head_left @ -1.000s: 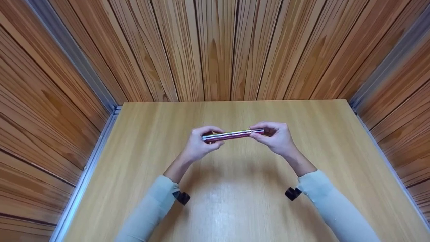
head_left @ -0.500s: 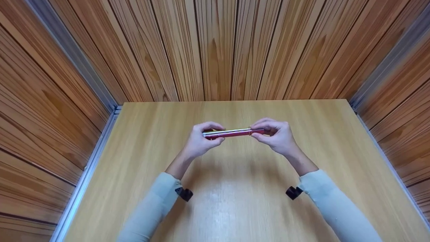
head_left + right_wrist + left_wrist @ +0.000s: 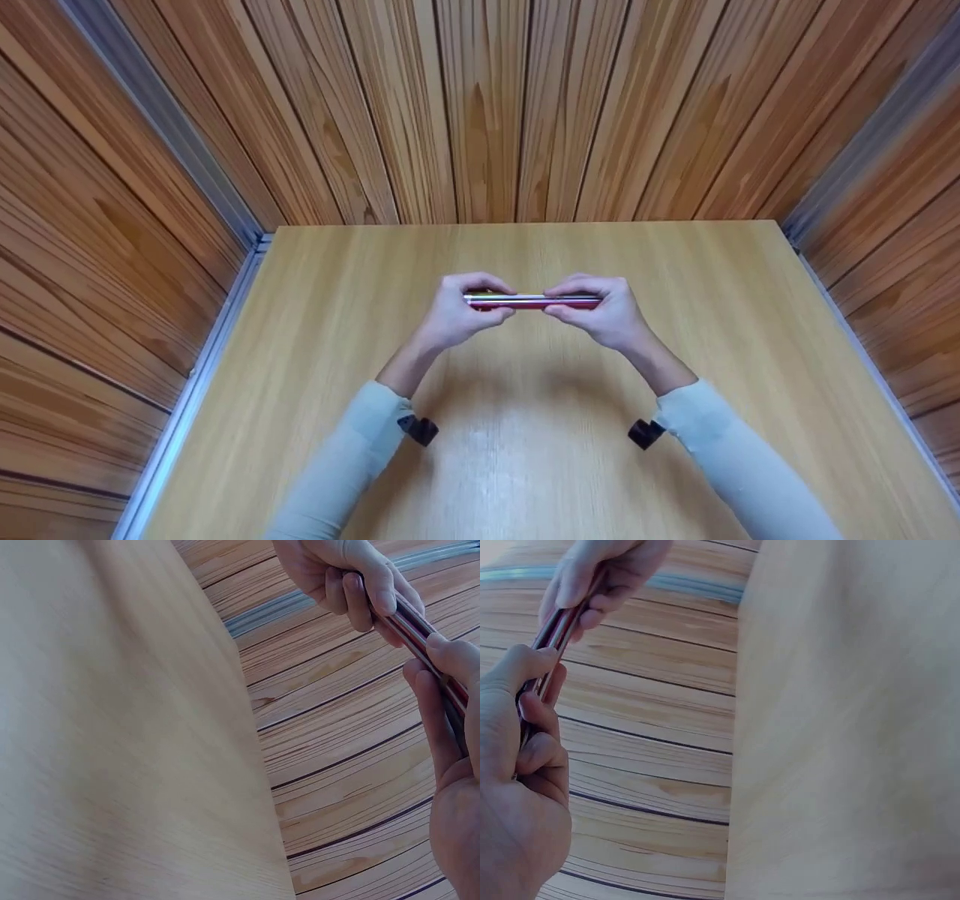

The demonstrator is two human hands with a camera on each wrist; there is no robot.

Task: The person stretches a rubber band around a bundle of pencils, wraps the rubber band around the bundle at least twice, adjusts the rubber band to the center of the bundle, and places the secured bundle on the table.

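A slim bundle of what look like pencils (image 3: 529, 301), with red, silver and yellow lengthwise stripes, is held level above the table. My left hand (image 3: 459, 315) grips its left end, thumb on the near side and fingers on the far side. At the other end my right hand (image 3: 606, 313) holds it in the same manner, with only a short stretch showing between the two thumbs. In the left wrist view the left fingers curl around the bundle (image 3: 564, 628). The right wrist view shows the right thumb pressed along the bundle (image 3: 411, 624); the palms partly hide both ends.
Below the hands lies a light wooden table (image 3: 517, 450), with the hands' shadows on it. Wood-plank walls (image 3: 487, 112) rise at the back and on both sides. Grey metal rails (image 3: 191, 382) run along the table's sides. Small black cameras (image 3: 418, 430) sit at both wrists.
Both hands have come closer together along the bundle, the right moving left and the left slightly right. The bundle was tilted up to the right and now lies level.
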